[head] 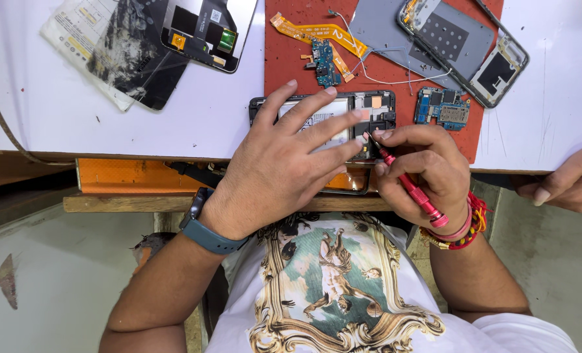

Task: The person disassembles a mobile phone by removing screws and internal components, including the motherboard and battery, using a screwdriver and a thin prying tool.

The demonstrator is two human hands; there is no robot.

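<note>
The white counter [108, 117] fills the top of the head view, its near edge running above an orange panel [127, 176]; its far and side edges are cut off by the frame. On it lies a red work mat [284, 72], also cropped at the top. A grey back cover [382, 26] rests on the mat with a stripped phone frame [464, 49] lying slantwise over it, one corner out of view. At top left a cracked black screen panel [134, 62] lies over a printed paper sheet, with another opened phone half [206, 29] beside it, both cropped.

The opened phone [340, 121] sits at the mat's near edge, just in front of the person; most of it is hidden under the hands. The left hand [278, 170] lies flat across it, fingers [330, 124] spread and pressing down, gripping nothing. The right hand [428, 173] has its fingers closed around a red screwdriver [412, 189], whose tip meets the phone's right part; the exact spot is too small to make out.

Another person's hand [572, 180] rests at the counter's right edge, mostly out of frame. Small parts lie on the mat: a blue circuit board [442, 106], an orange flex cable [317, 33] and a small charging board [325, 62].
</note>
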